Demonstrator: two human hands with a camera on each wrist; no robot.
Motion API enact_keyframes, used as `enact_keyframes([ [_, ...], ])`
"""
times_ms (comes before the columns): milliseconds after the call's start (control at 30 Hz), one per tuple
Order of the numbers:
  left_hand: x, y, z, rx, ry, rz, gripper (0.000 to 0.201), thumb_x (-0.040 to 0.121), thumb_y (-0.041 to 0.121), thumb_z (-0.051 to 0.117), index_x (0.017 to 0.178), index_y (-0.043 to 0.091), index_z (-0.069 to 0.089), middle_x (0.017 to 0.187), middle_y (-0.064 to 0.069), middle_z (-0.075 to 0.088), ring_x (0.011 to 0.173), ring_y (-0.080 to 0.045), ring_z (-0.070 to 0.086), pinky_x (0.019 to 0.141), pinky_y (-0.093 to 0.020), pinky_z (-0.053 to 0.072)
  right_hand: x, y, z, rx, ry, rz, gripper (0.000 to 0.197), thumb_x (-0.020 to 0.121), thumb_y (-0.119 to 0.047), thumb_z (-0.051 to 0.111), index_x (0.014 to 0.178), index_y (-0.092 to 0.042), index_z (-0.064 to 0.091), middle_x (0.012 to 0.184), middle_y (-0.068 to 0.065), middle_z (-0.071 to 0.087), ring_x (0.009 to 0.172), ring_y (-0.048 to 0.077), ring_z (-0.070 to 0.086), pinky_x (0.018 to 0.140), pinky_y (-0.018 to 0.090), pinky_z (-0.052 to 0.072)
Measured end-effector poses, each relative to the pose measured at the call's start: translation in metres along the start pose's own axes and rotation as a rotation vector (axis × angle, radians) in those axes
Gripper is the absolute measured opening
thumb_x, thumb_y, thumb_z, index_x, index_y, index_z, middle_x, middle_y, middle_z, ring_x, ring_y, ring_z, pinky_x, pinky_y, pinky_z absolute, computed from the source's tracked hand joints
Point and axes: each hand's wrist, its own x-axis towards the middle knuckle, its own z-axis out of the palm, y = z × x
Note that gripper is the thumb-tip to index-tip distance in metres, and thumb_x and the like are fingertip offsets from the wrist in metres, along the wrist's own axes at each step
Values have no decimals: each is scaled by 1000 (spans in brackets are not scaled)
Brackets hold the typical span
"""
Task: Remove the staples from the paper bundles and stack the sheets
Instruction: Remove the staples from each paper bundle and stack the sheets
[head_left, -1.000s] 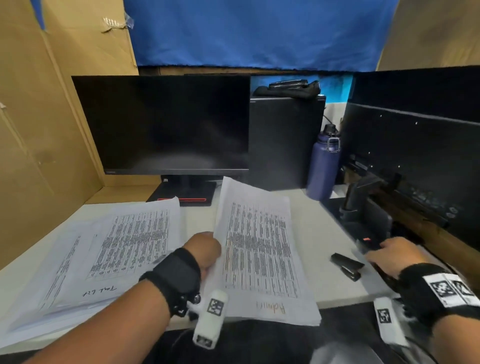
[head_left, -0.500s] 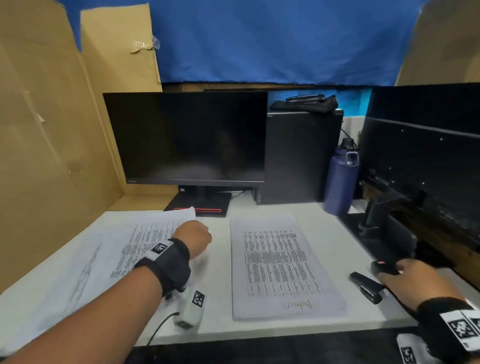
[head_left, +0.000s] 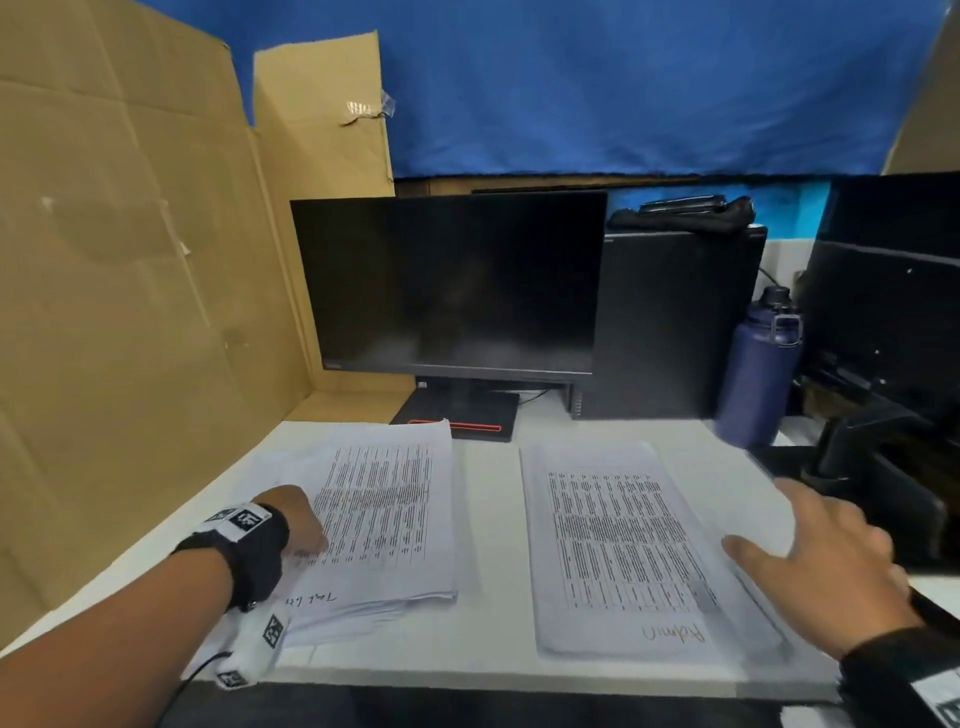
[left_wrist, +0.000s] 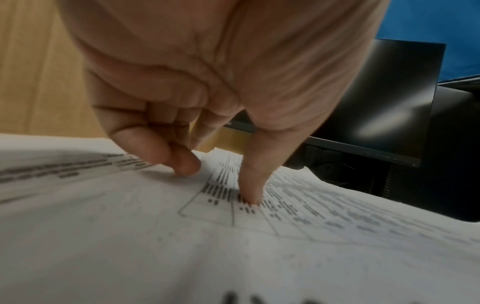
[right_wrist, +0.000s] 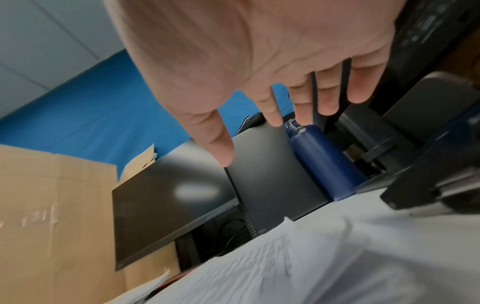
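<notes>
Paper bundle (head_left: 618, 540), raised on edge a second ago, now lies flat on the desk (head_left: 488, 519) right of the sheet stack (head_left: 384, 519); judged ready for staple removal; left hand (head_left: 296, 519) has moved onto the stack, fingertips (left_wrist: 187, 164) curled and pressing, pinching nothing; right hand (head_left: 826, 566) has left the stapler, now hidden, and hovers over the bundle's right edge, fingers (right_wrist: 330, 90) spread, empty.

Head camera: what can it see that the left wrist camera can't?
Only the head view shows the right hand open above the right paper bundle, and the blue bottle. Only the left wrist view shows the left hand's fingertips touching the printed page. Both show the left hand, the left paper stack and the dark monitor.
</notes>
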Motion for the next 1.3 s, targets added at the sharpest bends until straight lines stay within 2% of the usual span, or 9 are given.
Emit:
enact_keyframes([
  [267, -7, -8, 1, -326, 119, 31, 43, 95, 19, 65, 133, 3, 57, 134, -15, 64, 112, -29, 64, 87, -31, 50, -23, -12, 22, -6, -82, -181, 88, 79, -66, 65, 152, -41, 22, 159, -2, 24, 141, 29, 28, 113, 49, 31],
  [400, -38, -6, -11, -608, 335, 148, 3, 101, 11, 55, 103, 10, 56, 94, -13, 68, 73, -21, 56, 57, -31, 37, -30, -14, 19, 45, -108, -247, 78, 80, -60, 68, 147, -42, 32, 156, -6, 29, 140, 25, 28, 114, 48, 30],
  [533, -93, -5, -25, -912, 458, 333, 11, 102, 17, 58, 93, 22, 57, 80, -4, 67, 69, -23, 61, 62, -34, 44, -38, -23, 13, 295, -133, -370, 56, 81, -49, 75, 129, -47, 46, 142, -12, 47, 129, 13, 42, 109, 38, 37],
  [733, -150, 37, -9, -1490, -67, 498, 23, 97, 5, 64, 121, 7, 61, 113, -14, 79, 103, -39, 76, 95, -59, 56, -65, -56, 1, 878, -219, -347, 81, 71, -80, 58, 142, -51, 28, 111, -26, 68, 104, 2, 67, 88, 26, 47],
  [833, -163, 62, 21, -1557, -306, 496, 41, 87, 4, 76, 126, 3, 62, 123, -22, 74, 112, -43, 71, 101, -63, 53, -70, -61, -8, 908, -217, -328, 32, 96, -35, 59, 125, -42, 48, 99, -33, 71, 96, -6, 67, 75, 16, 43],
  [900, -170, 73, 33, -1560, -483, 522, 45, 85, 14, 78, 128, 7, 67, 129, -22, 71, 120, -46, 67, 106, -66, 48, -69, -56, -12, 883, -251, -339, 23, 101, -22, 55, 114, -40, 61, 94, -36, 70, 88, -13, 66, 72, 15, 41],
  [1000, -173, 80, 31, -1584, -426, 439, 28, 99, 25, 65, 121, 9, 74, 121, -19, 76, 116, -41, 70, 108, -61, 48, -69, -53, -17, 889, -273, -303, 22, 102, -21, 54, 112, -36, 66, 91, -31, 73, 82, -12, 67, 70, 17, 42],
  [1133, -171, 81, 19, -1602, -308, 423, 27, 103, 9, 52, 121, 6, 73, 113, -18, 78, 108, -38, 73, 106, -58, 51, -68, -54, -16, 874, -285, -323, 20, 102, -26, 54, 103, -45, 61, 83, -39, 69, 77, -19, 63, 65, 14, 38],
  [1300, -186, 83, 12, -1531, -46, 524, 36, 102, 6, 55, 108, 32, 79, 116, 0, 80, 117, -26, 71, 111, -57, 47, -76, -60, -13, 841, -197, -355, 24, 96, -29, 63, 100, -52, 61, 85, -42, 67, 78, -18, 63, 66, 17, 44],
])
